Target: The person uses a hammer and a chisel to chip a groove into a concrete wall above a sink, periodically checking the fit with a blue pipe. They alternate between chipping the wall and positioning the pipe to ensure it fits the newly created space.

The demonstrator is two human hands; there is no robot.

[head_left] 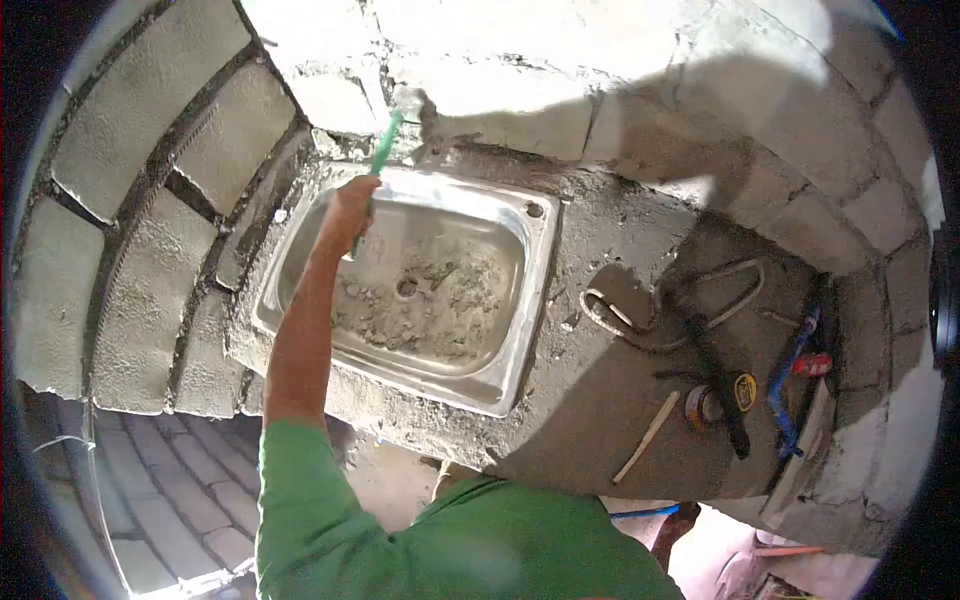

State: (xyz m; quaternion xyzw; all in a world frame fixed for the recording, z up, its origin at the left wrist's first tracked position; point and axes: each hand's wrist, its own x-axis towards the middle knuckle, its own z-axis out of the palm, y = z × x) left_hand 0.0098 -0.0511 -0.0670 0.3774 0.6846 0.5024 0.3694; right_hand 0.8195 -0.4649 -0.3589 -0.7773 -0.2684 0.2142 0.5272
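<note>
Left hand (352, 205): gripping green-handled tool (384, 148) | right hand (684, 516): grip unclear | yellow oval label (745, 392): writing illegible

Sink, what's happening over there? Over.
Left hand gripping green tool, near wall. Right hand low, near counter. Sink littered with rubble.
</note>
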